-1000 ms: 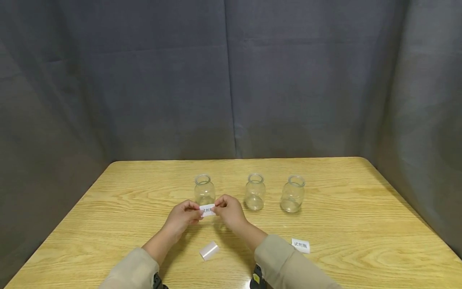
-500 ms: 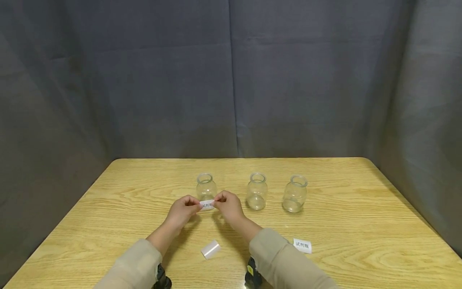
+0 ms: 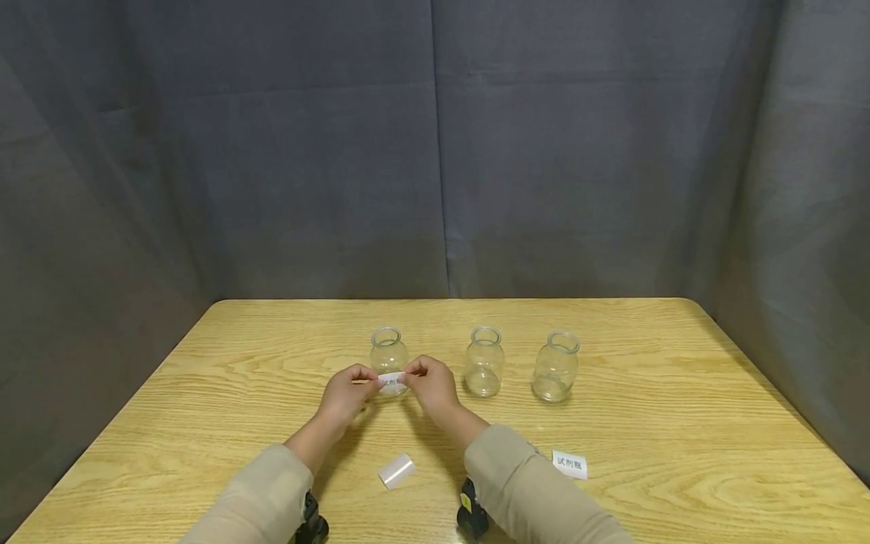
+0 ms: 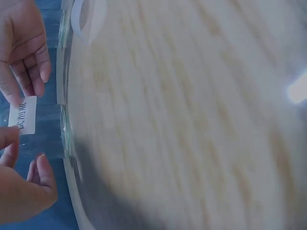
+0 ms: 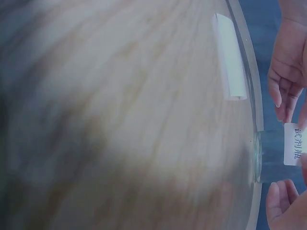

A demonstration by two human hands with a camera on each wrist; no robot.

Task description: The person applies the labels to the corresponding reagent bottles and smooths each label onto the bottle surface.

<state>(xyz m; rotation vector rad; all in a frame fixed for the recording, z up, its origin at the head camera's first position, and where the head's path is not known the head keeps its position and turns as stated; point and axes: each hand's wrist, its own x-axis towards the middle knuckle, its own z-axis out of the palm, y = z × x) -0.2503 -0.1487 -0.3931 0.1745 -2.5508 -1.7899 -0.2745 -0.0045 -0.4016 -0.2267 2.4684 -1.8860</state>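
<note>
A small white label [image 3: 390,379] with printed characters is stretched between both hands. The left hand [image 3: 345,396] pinches its left end and the right hand [image 3: 435,385] its right end, each between thumb and fingers. Directly behind it stands a clear glass jar [image 3: 388,352], upright and without a lid. In the left wrist view the label [image 4: 26,115] overlaps the jar's side [image 4: 48,130]; the right wrist view shows the label [image 5: 293,143] overlapping it too. Whether the label touches the glass I cannot tell.
Two more open glass jars, a middle one [image 3: 484,363] and a right one [image 3: 556,368], stand to the right. A second printed label [image 3: 569,465] lies at the front right. A curled glossy strip [image 3: 397,471] lies between the forearms on the wooden table [image 3: 680,423].
Both hands have moved slightly forward and up in view with the label, from below the left jar's front to over its lower part. The jars and loose papers stay put.
</note>
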